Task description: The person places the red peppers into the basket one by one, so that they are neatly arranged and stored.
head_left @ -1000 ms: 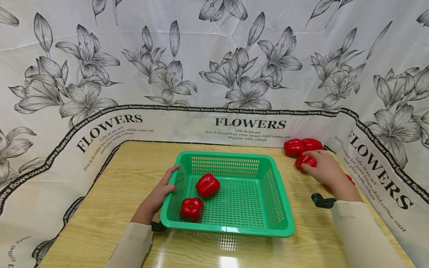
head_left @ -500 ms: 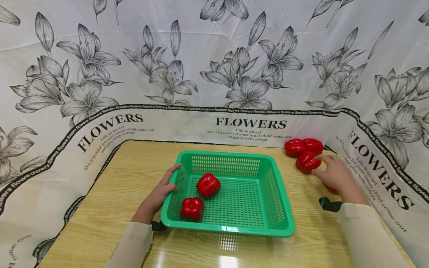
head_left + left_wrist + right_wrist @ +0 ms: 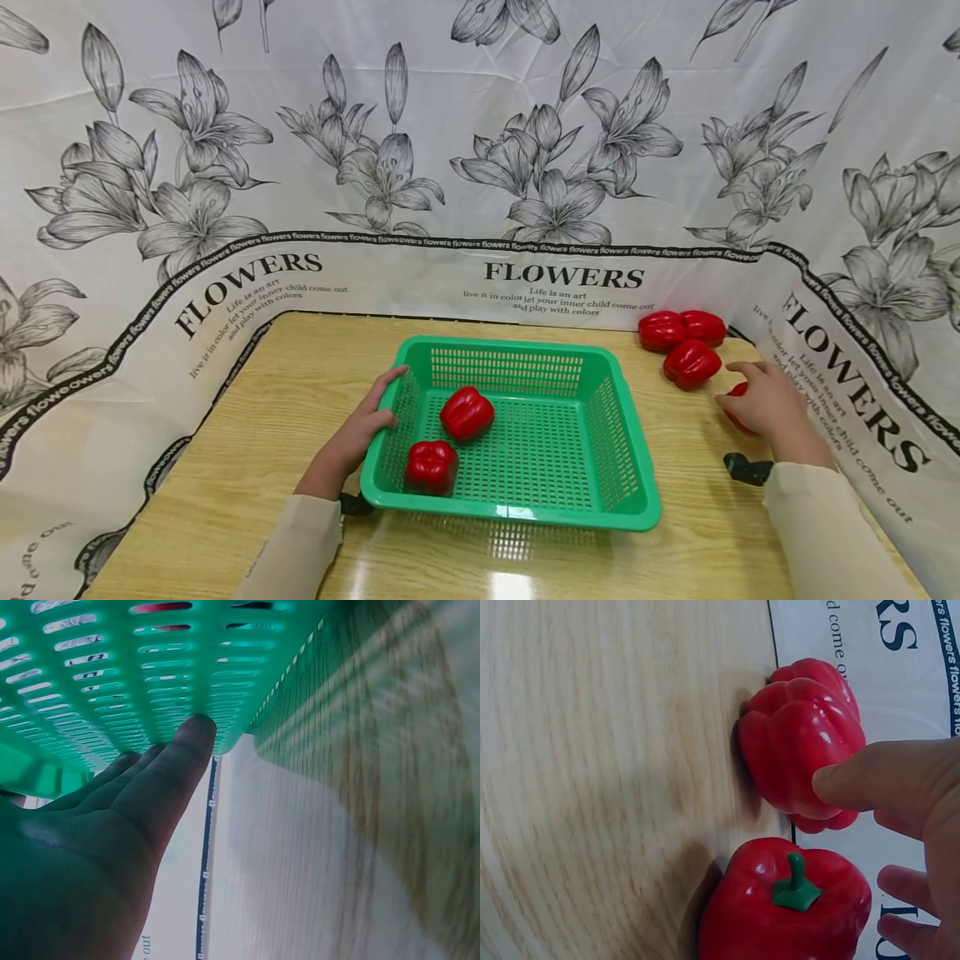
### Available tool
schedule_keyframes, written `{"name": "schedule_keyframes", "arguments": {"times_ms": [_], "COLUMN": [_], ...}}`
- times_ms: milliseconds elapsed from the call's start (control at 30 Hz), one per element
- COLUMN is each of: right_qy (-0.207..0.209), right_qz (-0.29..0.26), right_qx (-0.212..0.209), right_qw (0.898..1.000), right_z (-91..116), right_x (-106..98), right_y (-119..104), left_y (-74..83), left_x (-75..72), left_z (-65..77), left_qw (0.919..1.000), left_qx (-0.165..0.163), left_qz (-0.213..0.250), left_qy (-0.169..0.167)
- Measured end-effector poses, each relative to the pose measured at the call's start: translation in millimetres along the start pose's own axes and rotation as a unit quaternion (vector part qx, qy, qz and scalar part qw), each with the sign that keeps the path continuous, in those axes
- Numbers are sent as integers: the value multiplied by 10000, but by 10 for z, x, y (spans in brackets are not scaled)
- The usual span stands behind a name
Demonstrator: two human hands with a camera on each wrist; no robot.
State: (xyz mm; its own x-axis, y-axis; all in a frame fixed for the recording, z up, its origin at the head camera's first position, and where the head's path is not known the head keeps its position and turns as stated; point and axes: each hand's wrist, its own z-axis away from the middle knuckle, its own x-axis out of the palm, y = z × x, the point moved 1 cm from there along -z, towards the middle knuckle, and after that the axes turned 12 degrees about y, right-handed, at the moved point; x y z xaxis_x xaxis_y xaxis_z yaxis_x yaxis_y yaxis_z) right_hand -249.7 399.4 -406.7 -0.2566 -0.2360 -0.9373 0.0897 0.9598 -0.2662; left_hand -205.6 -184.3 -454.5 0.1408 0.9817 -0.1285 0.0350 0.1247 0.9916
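Observation:
A green plastic basket (image 3: 517, 515) stands on the wooden table, with two red bell peppers (image 3: 467, 414) inside at its left. My left hand (image 3: 362, 432) holds the basket's left rim, thumb over the edge. In the left wrist view its fingers (image 3: 169, 776) lie along the slotted outer wall. My right hand (image 3: 772, 408), fingers spread, hovers over a red bell pepper (image 3: 738, 410) partly hidden beneath it. The right wrist view has the thumb (image 3: 855, 780) in front of a red bell pepper (image 3: 799, 742); whether they touch I cannot tell. Another bell pepper there shows a green stem (image 3: 796, 889).
Three more red bell peppers (image 3: 692, 364) lie close together at the table's back right corner. Floral fabric (image 3: 405, 283) hangs around the back and sides. Bare wood (image 3: 300, 375) of the table shows left of the basket.
My right hand has drawn off the front pepper of the back right group and moved right and toward me, over another pepper. The left hand stays on the basket rim.

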Motion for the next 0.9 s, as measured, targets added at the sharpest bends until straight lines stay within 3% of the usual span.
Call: {"name": "schedule_keyframes", "arguments": {"times_ms": [900], "right_qy": [-45], "right_qz": [-270], "right_qx": [584], "right_qw": [9979], "right_z": [110], "right_x": [204], "right_y": [205], "left_y": [3], "left_x": [5], "left_z": [11], "left_qw": [10000], "left_qx": [-58], "left_qz": [35], "left_qy": [52]}}
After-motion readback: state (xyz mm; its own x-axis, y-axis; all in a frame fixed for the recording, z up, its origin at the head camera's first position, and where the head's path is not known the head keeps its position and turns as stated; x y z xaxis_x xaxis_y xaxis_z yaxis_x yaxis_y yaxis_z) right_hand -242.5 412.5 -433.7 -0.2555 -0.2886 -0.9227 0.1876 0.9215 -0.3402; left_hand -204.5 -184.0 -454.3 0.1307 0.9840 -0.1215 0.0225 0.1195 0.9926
